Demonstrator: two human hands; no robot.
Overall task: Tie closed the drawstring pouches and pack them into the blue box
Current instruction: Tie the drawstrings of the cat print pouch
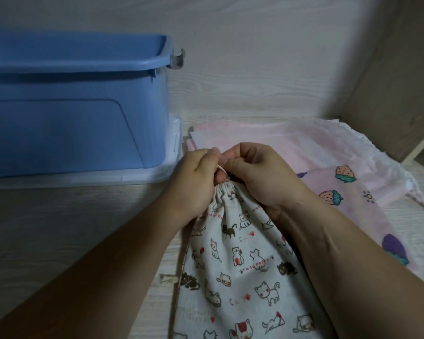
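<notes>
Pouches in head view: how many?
3 visible. Cat-print pouch front centre, left hand and right hand pinching its drawstring; strawberry-print pouch to its right; pale pink pouch behind both. Layered edges at the pink stack's back left suggest more may be hidden.

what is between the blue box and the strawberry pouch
In the head view, the left hand and right hand, pinching the cord at the cat-print pouch's gathered neck.
</notes>
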